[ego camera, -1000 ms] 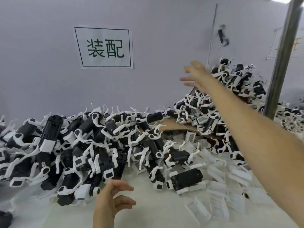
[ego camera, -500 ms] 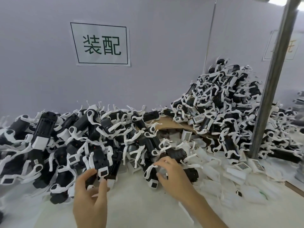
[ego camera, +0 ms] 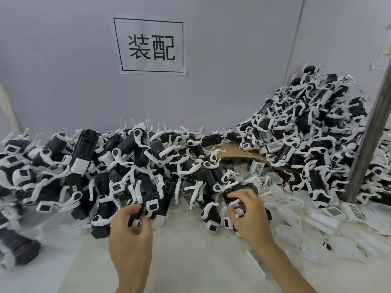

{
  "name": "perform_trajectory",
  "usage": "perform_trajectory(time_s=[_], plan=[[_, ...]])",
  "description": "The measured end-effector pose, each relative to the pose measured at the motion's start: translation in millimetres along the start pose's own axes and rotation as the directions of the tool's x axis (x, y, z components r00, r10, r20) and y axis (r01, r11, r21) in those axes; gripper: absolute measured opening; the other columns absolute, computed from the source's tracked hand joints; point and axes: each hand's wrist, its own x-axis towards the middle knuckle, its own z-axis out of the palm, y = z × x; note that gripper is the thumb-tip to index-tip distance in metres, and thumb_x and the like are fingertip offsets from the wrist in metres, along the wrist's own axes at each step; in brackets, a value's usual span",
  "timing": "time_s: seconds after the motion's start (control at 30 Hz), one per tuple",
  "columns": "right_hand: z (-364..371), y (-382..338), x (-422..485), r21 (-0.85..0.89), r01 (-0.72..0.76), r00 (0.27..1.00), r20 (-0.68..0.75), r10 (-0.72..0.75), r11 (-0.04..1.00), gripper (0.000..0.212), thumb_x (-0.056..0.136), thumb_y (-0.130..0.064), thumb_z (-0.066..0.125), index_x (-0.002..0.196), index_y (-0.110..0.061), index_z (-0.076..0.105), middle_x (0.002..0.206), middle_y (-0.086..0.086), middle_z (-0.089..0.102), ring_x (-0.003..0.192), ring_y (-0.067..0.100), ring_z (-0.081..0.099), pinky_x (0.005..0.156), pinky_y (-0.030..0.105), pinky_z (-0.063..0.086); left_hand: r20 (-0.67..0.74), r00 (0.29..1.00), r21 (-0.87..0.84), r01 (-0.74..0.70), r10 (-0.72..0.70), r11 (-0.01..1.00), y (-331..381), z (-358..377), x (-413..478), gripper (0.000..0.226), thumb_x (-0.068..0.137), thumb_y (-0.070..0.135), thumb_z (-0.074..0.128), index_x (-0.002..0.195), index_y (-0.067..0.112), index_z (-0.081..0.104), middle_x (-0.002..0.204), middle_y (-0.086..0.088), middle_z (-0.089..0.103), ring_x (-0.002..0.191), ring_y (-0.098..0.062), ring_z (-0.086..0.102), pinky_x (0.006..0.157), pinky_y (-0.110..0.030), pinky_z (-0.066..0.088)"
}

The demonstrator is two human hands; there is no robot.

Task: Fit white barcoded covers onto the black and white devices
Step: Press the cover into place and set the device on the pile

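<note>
The left hand (ego camera: 130,231) was curled, thumb and fingers gripping the near end of a black-and-white plastic device (ego camera: 151,195) at the front edge of the left heap. A white ring-shaped part of that device sat between thumb and forefinger.

The right hand (ego camera: 249,216) was likewise curled, its fingers hooked over the top of a second black device body (ego camera: 241,188) at the front of the heap's middle. A small white part (ego camera: 239,212) showed between thumb and fingers; whether it was a cover could not be told.

Both devices lay on the white tabletop (ego camera: 190,254), touching neighbouring units.

A long heap of black-and-white devices (ego camera: 88,157) ran along the grey wall (ego camera: 63,81) to the left. A taller heap (ego camera: 313,127) rose at the right, partly resting on a brown cardboard sheet (ego camera: 232,150).

Loose white plastic covers with barcode labels (ego camera: 334,211) lay scattered on the tabletop to the right of the right hand, several overlapping.

A grey metal post (ego camera: 372,132) stood tilted in view at the right edge. A white paper sign with two dark characters (ego camera: 151,46) was fixed to the wall above the heaps.
</note>
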Motion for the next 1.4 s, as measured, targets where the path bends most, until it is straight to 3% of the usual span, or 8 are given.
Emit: perform_trajectory(time_s=[0.17, 0.47, 0.67, 0.93, 1.03, 1.17, 1.3, 1.4], plan=[[-6.5, -1.0, -1.7, -0.091, -0.152, 0.988, -0.053, 0.147, 0.984, 0.024, 0.076, -0.034, 0.083, 0.079, -0.031, 0.059, 0.067, -0.009, 0.051, 0.061, 0.01, 0.053, 0.052, 0.029, 0.044, -0.133, 0.989, 0.035, -0.055, 0.059, 0.998, -4.1, -4.3, 6.8, 0.03, 0.088, 0.002, 0.067, 0.105, 0.025, 0.059, 0.108, 0.003, 0.055, 0.063, -0.019, 0.059, 0.065, -0.021, 0.04], [-5.7, -4.3, -2.8, 0.179, -0.148, 0.975, -0.139, 0.174, 0.973, 0.014, 0.096, -0.018, 0.064, 0.083, -0.023, 0.069, 0.063, -0.011, 0.062, 0.062, 0.009, 0.058, 0.054, 0.015, 0.039, 0.359, 0.933, 0.011, -0.028, 0.022, 1.0, -2.5, -1.8, 5.8, 0.087, 0.091, 0.016, 0.072, 0.159, 0.036, 0.02, 0.113, 0.064, 0.036, 0.074, -0.015, 0.073, 0.075, -0.041, 0.061], [-6.6, -8.3, -3.7, 0.381, -0.261, 0.95, -0.062, 0.306, 0.887, 0.03, 0.104, -0.018, 0.051, 0.082, -0.02, 0.072, 0.072, -0.011, 0.069, 0.058, 0.005, 0.059, 0.051, 0.022, 0.047, 0.412, 0.911, -0.052, 0.04, -0.015, 0.998, -8.0, -0.5, 11.4, 0.086, 0.091, 0.012, 0.073, 0.157, 0.036, 0.023, 0.163, 0.021, 0.016, 0.091, 0.007, 0.069, 0.07, -0.005, 0.05], [-27.8, 3.1, 13.1, 0.904, -0.428, 0.588, 0.26, 0.766, 0.022, 0.024, 0.101, -0.021, 0.051, 0.081, -0.017, 0.064, 0.067, -0.004, 0.062, 0.051, 0.006, 0.056, 0.047, 0.019, 0.047, 0.268, 0.871, 0.025, -0.433, 0.411, 0.901, -6.7, 1.7, -6.4, 0.044, 0.081, -0.012, 0.07, 0.091, 0.03, 0.062, 0.09, 0.021, 0.061, 0.055, -0.009, 0.056, 0.056, -0.011, 0.04], [-33.5, 6.6, 14.7, 0.892, -0.331, 0.611, 0.451, 0.65, -0.307, 0.004, 0.086, -0.009, 0.062, 0.086, -0.013, 0.062, 0.072, 0.0, 0.066, 0.055, 0.008, 0.065, 0.051, 0.017, 0.054, 0.467, 0.823, -0.049, -0.341, 0.323, 0.939, -7.8, 3.7, -12.5, 0.036, 0.086, -0.002, 0.069, 0.083, 0.033, 0.065, 0.077, 0.015, 0.066, 0.048, -0.009, 0.052, 0.051, -0.014, 0.039], [-33.9, 13.8, 9.4, 0.867, -0.493, 0.718, 0.451, 0.53, -0.069, 0.032, 0.097, 0.007, 0.043, 0.083, -0.017, 0.059, 0.077, -0.004, 0.059, 0.072, 0.009, 0.057, 0.069, 0.018, 0.047, 0.689, 0.715, -0.194, 0.031, 0.114, 0.98, -2.5, 7.3, -15.7, 0.012, 0.083, 0.043, 0.064, 0.089, 0.034, 0.07, 0.09, -0.002, 0.073, 0.065, -0.025, 0.069, 0.056, -0.028, 0.051], [-32.2, -7.0, 1.2, 0.512, -0.677, 0.525, 0.839, 0.141, -0.529, 0.032, 0.105, -0.008, 0.04, 0.096, -0.003, 0.071, 0.087, 0.013, 0.069, 0.065, 0.019, 0.064, 0.051, 0.023, 0.051, 0.837, 0.546, -0.187, 0.299, -0.007, 0.936, -3.9, 8.5, -14.3, 0.044, 0.084, 0.059, 0.056, 0.102, 0.023, 0.073, 0.107, -0.009, 0.073, 0.093, -0.029, 0.072, 0.073, -0.033, 0.056], [-24.9, -32.5, -2.7, 0.439, -0.898, 0.441, 0.895, -0.069, -0.035, 0.005, 0.073, -0.022, 0.082, 0.072, -0.02, 0.077, 0.062, -0.004, 0.059, 0.044, 0.002, 0.045, 0.046, 0.006, 0.008, 0.882, 0.471, -0.132, 0.274, -0.013, 0.952, 0.2, 10.0, -18.5, 0.041, 0.094, 0.054, 0.046, 0.094, 0.025, 0.075, 0.101, 0.0, 0.073, 0.093, -0.015, 0.067, 0.077, -0.023, 0.051]])
